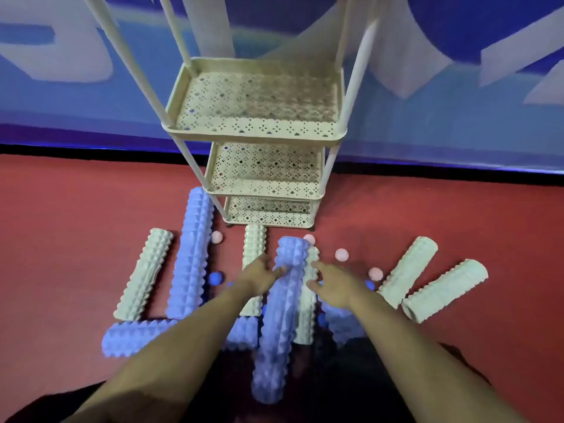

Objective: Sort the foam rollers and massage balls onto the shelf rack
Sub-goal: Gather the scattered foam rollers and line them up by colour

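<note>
A cream three-tier shelf rack (253, 132) with perforated trays stands on the red floor ahead of me. In front of it lie several spiky blue and cream foam rollers and small pink and blue massage balls. One blue foam roller (279, 325) is tilted up towards me. My left hand (261, 276) grips its upper part from the left. My right hand (334, 286) is spread open at its right side, over a cream roller (306, 312).
A long blue roller (190, 254) and a cream roller (143, 276) lie at the left, with another blue roller (137, 337) crosswise below them. Two cream rollers (407, 270) (445, 290) lie at the right. Pink balls (341, 254) (217, 237) and a blue ball (216, 277) are scattered between. A blue banner wall stands behind the rack.
</note>
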`<action>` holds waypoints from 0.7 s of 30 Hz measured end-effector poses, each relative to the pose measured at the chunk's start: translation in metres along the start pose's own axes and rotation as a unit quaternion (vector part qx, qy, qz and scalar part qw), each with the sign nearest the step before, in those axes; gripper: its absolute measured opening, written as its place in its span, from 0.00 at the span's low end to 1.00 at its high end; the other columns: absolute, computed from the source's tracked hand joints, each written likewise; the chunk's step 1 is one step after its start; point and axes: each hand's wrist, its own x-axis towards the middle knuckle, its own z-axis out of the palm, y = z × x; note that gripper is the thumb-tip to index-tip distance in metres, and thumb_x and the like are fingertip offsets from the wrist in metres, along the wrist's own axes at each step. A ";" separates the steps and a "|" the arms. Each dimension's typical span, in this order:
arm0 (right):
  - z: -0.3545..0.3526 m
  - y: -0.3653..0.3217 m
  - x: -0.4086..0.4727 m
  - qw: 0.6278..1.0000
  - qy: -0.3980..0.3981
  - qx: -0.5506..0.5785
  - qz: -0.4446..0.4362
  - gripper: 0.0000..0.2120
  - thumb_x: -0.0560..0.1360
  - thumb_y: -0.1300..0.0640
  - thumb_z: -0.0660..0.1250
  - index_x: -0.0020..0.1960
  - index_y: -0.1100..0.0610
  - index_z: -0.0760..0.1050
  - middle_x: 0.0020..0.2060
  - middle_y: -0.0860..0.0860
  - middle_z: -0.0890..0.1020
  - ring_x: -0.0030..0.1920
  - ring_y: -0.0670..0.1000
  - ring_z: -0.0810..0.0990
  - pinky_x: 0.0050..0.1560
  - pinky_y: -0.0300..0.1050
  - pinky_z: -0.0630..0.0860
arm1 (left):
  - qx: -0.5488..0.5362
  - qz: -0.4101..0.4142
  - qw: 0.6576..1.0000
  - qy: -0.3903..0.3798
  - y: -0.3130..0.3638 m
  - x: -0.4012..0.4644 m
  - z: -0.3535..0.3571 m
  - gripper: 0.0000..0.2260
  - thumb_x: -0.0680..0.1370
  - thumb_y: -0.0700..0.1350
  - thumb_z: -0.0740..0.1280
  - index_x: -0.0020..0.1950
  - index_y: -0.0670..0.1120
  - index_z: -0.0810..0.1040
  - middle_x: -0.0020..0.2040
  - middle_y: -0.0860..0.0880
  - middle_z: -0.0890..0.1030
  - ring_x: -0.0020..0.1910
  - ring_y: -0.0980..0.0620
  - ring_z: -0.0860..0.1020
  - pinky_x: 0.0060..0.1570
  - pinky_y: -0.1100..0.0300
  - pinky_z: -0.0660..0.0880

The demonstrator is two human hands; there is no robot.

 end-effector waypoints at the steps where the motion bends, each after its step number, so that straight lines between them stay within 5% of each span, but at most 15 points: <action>1: 0.005 0.003 0.008 1.000 0.008 0.002 0.008 0.23 0.82 0.46 0.60 0.75 0.48 0.65 0.67 0.54 0.77 0.65 0.58 0.76 0.62 0.49 0.72 | -0.009 -0.012 1.000 0.003 -0.005 0.010 0.006 0.27 0.79 0.57 0.69 0.72 0.44 0.69 0.60 0.48 0.78 0.53 0.46 0.79 0.50 0.58 0.74; 4: 0.015 0.011 0.028 0.999 0.015 -0.031 0.022 0.23 0.81 0.45 0.60 0.74 0.50 0.66 0.69 0.54 0.75 0.68 0.59 0.74 0.66 0.53 0.71 | -0.042 -0.056 0.997 -0.015 -0.028 0.040 0.031 0.26 0.77 0.54 0.72 0.69 0.43 0.69 0.50 0.50 0.77 0.42 0.52 0.75 0.34 0.65 0.70; 7: 0.016 0.012 0.045 0.999 -0.004 -0.039 0.020 0.23 0.80 0.44 0.61 0.73 0.50 0.66 0.71 0.52 0.73 0.69 0.58 0.74 0.66 0.55 0.71 | -0.104 -0.095 0.990 -0.024 -0.044 0.062 0.056 0.30 0.71 0.53 0.78 0.64 0.37 0.72 0.47 0.50 0.76 0.40 0.54 0.76 0.35 0.59 0.77; 11: 0.008 0.013 0.061 0.998 0.005 -0.056 0.001 0.22 0.80 0.45 0.61 0.72 0.49 0.67 0.67 0.54 0.76 0.64 0.59 0.76 0.61 0.55 0.74 | -0.136 -0.117 0.984 0.002 -0.048 0.077 0.080 0.24 0.67 0.46 0.82 0.56 0.44 0.73 0.51 0.48 0.79 0.45 0.53 0.79 0.31 0.66 0.74; 14: 0.001 0.016 0.063 0.998 0.012 -0.065 -0.001 0.25 0.80 0.45 0.61 0.75 0.46 0.63 0.68 0.52 0.74 0.66 0.58 0.75 0.62 0.55 0.74 | -0.154 -0.114 0.981 0.030 -0.045 0.081 0.089 0.19 0.68 0.41 0.81 0.42 0.51 0.70 0.40 0.53 0.76 0.38 0.55 0.77 0.29 0.66 0.74; 18: -0.005 0.014 0.063 0.999 0.025 -0.044 -0.010 0.26 0.81 0.45 0.61 0.77 0.46 0.61 0.69 0.51 0.73 0.66 0.57 0.74 0.61 0.53 0.74 | -0.128 -0.089 0.986 0.052 -0.051 0.076 0.084 0.31 0.57 0.60 0.84 0.52 0.49 0.76 0.46 0.53 0.82 0.44 0.55 0.82 0.41 0.57 0.81; 21: -0.008 0.011 0.064 0.999 0.015 -0.032 -0.007 0.26 0.79 0.43 0.63 0.75 0.46 0.63 0.69 0.51 0.73 0.65 0.58 0.75 0.61 0.54 0.74 | -0.151 -0.046 0.985 0.067 -0.041 0.059 0.066 0.29 0.60 0.53 0.85 0.54 0.50 0.74 0.49 0.56 0.81 0.48 0.57 0.81 0.42 0.64 0.76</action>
